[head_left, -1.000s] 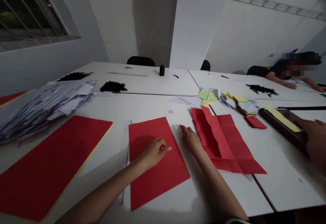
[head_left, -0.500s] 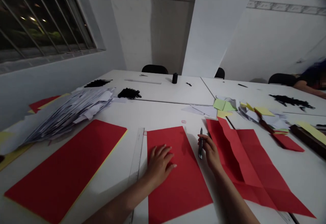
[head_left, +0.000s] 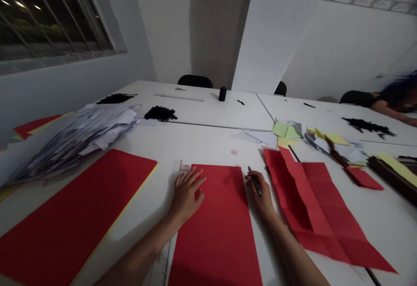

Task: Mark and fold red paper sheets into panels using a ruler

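Observation:
A flat red sheet of paper [head_left: 218, 225] lies in front of me. Over its left edge my left hand [head_left: 187, 192] is spread, fingers apart, partly covering a clear ruler [head_left: 162, 260] beside the sheet. My right hand [head_left: 261, 192], at the sheet's right edge, has its fingers closed around a dark pen [head_left: 256, 183] whose upper end points away from me. To the right is a creased, partly folded red sheet [head_left: 325, 208]. Further left rests a stack of red paper [head_left: 84, 208] with a yellow edge.
A heap of white papers [head_left: 84, 134] sits at the left, near black cord bundles [head_left: 161, 113]. Across the table stand a black spool [head_left: 222, 94] and a long white strip [head_left: 179, 97]. Green and yellow paper pieces [head_left: 286, 130] lie right of centre. Another person's arm [head_left: 391, 110] rests at far right.
My left hand has slid left to the sheet's left edge. The red sheet now lies straighter along the ruler. My right hand has tilted the pen. The view has shifted slightly.

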{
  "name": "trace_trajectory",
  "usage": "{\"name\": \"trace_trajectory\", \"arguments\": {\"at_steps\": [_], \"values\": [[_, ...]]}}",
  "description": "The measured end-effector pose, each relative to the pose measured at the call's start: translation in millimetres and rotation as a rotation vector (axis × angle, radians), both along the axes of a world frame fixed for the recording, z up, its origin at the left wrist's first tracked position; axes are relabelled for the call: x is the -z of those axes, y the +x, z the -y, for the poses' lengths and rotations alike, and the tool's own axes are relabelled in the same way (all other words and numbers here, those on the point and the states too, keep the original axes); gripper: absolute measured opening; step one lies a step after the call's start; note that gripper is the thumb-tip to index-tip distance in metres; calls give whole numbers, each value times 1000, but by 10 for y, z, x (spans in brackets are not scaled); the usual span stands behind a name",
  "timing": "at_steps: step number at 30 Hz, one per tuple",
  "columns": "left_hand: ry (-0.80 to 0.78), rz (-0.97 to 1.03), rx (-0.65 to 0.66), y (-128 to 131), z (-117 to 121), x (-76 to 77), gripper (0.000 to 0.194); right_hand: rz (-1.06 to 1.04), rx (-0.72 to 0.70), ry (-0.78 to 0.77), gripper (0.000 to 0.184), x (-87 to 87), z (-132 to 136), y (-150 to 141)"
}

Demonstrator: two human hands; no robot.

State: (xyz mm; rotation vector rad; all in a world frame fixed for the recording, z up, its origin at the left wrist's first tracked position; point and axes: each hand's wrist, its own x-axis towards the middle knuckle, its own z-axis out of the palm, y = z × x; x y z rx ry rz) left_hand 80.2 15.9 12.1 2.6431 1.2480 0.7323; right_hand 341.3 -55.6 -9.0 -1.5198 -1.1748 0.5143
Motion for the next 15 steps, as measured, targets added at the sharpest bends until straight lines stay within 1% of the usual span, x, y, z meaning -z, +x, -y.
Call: {"name": "trace_trajectory", "arguments": {"at_steps": [2,4,8,15], "values": [[-31,-21,67,25,-13,40,41,75,-19,-13,26,-16,2,13],[-58,-26,113,57,-10,74,36,135,-44,-13,25,-37,-1,20],[-85,-21,119,109,11,103,28,234,-105,10,28,-24,-25,42],[-119,-19,182,164,39,73,21,391,-115,4,29,65,-96,71]]}}
